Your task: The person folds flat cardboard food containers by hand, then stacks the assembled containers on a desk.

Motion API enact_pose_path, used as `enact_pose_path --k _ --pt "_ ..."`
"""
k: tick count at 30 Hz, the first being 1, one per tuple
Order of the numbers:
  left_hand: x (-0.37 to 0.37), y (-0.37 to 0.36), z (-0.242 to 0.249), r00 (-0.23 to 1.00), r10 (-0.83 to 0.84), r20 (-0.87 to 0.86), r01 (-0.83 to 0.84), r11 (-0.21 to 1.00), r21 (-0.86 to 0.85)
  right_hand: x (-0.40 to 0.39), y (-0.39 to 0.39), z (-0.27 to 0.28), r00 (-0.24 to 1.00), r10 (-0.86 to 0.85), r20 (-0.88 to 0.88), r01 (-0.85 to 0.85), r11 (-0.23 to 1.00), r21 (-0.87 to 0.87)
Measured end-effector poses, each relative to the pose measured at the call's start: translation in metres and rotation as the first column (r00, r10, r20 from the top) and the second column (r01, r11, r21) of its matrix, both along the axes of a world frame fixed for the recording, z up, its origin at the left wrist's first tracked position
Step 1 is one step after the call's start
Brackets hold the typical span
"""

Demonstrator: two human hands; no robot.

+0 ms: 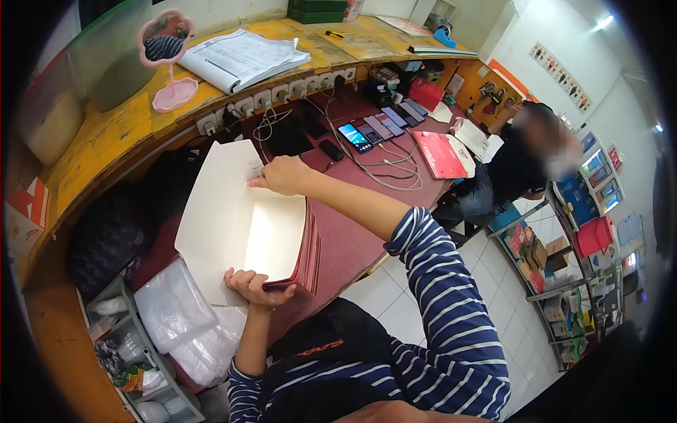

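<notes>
On the dark red tabletop lies a stack of red-edged folded card [310, 257], its top piece opened out. The large white card flap [218, 204] of that piece stands raised toward the left, showing a bright white inside. My right hand [281, 176] reaches across and pinches the flap near its top right edge, by some small print. My left hand [257, 287] is closed on the lower edge of the white card, fingers curled around it, at the near corner of the stack. The outer face of the flap is hidden.
Several phones [381, 127] and tangled white cables [398, 173] lie beyond the stack, beside a red printed folder [438, 155]. Clear plastic bags [176, 310] and a grey drawer rack [141, 345] are at the left. Another person [518, 166] sits at the right.
</notes>
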State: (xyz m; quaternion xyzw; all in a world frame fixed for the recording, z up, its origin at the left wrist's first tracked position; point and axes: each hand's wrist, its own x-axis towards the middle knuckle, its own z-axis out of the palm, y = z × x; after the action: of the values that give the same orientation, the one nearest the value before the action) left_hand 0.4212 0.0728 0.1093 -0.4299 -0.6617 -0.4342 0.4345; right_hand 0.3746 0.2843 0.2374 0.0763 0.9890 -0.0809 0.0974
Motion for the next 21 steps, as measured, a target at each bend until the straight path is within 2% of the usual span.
enact_pose_path --k 3,6,7,9,11,13,14,16,18,19,20,21 --pt "-0.009 0.000 -0.010 0.998 -0.005 -0.063 0.007 1.000 0.030 0.008 0.001 0.003 0.996 -0.089 0.000 0.089 0.996 -0.033" --pt "-0.026 0.000 0.000 0.994 -0.062 -0.086 0.066 0.997 0.041 0.016 0.020 -0.005 1.000 -0.016 0.005 0.016 1.000 0.002" --pt "-0.031 0.000 0.003 0.993 -0.084 -0.088 0.088 0.995 0.050 0.019 0.023 -0.005 0.999 -0.038 0.003 0.038 0.999 0.011" --pt "-0.035 0.004 0.013 0.972 -0.127 -0.196 0.138 0.990 0.041 0.030 0.026 -0.006 0.986 -0.105 -0.130 0.098 0.994 -0.054" --pt "-0.030 0.003 0.027 0.960 -0.156 -0.233 0.160 0.987 -0.003 0.045 0.031 -0.008 0.983 -0.097 -0.153 0.084 0.992 -0.091" --pt "-0.017 0.008 0.041 0.920 -0.270 -0.284 0.220 0.955 -0.197 0.056 0.045 -0.021 0.949 -0.144 -0.279 0.087 0.975 -0.206" --pt "-0.006 0.012 0.045 0.936 -0.275 -0.221 0.236 0.953 -0.189 0.065 0.047 -0.018 0.949 -0.139 -0.281 0.087 0.978 -0.190" --pt "0.024 0.022 0.058 0.952 -0.276 -0.130 0.256 0.955 -0.151 0.089 0.051 -0.015 0.923 -0.267 -0.278 0.185 0.939 -0.289" --pt "0.045 0.013 0.032 0.802 -0.566 -0.190 0.494 0.808 -0.320 0.106 0.074 -0.040 0.899 -0.291 -0.327 0.188 0.932 -0.310" --pt "0.066 -0.007 0.042 0.791 -0.598 -0.130 0.468 0.728 -0.500 0.110 0.070 -0.039 0.877 -0.298 -0.378 0.170 0.926 -0.337" --pt "0.068 -0.001 0.046 0.638 -0.608 -0.473 0.652 0.753 -0.089 0.128 0.064 -0.037 0.798 -0.328 -0.506 0.193 0.934 -0.301" --pt "0.069 -0.008 0.049 0.665 -0.547 -0.508 0.644 0.765 0.021 0.138 0.075 -0.046 0.842 -0.332 -0.425 0.224 0.932 -0.285"
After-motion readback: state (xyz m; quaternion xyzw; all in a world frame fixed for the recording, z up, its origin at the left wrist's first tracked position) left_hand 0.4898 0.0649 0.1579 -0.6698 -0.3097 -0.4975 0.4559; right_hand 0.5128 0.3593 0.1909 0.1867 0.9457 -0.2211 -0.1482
